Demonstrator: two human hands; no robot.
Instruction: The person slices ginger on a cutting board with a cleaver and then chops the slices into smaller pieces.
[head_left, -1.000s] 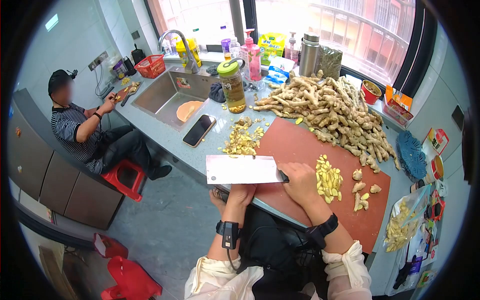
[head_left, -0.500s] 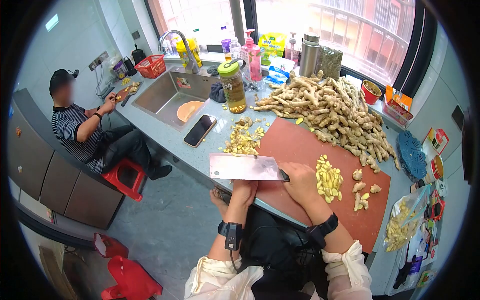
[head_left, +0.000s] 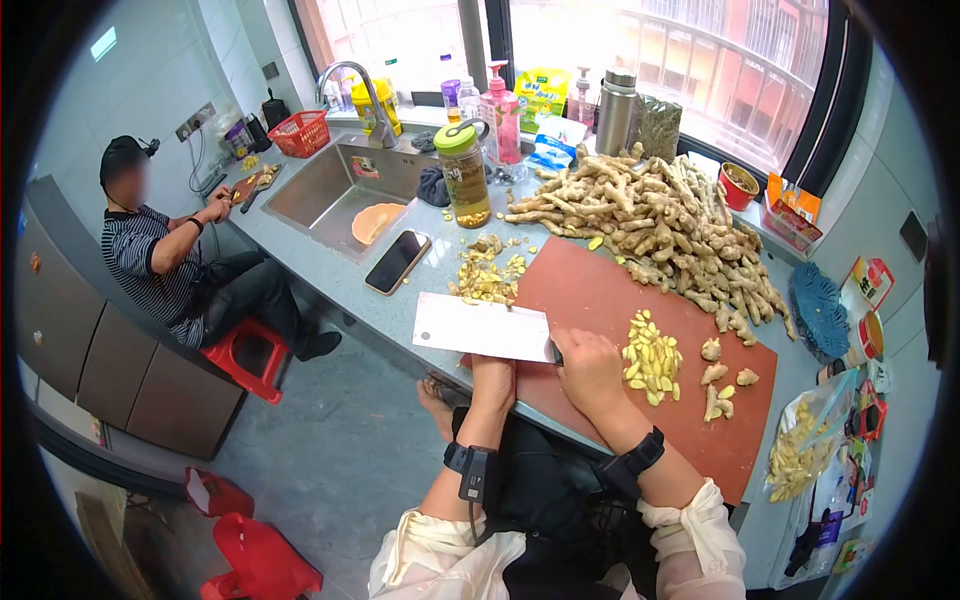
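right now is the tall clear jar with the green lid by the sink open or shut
Shut: the tall clear jar with the green lid stands upright, its lid sitting over the mouth.

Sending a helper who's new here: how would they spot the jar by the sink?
Find the steel sink near the window. Just right of it on the counter stands a see-through jar, holding yellowish liquid. Its bright green lid sets it apart from the pink pump bottle behind.

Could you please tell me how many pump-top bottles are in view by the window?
2: the pink bottle, behind and right of the green-lidded jar, and a smaller bottle between the yellow-green packet and the steel flask. Others may be hidden.
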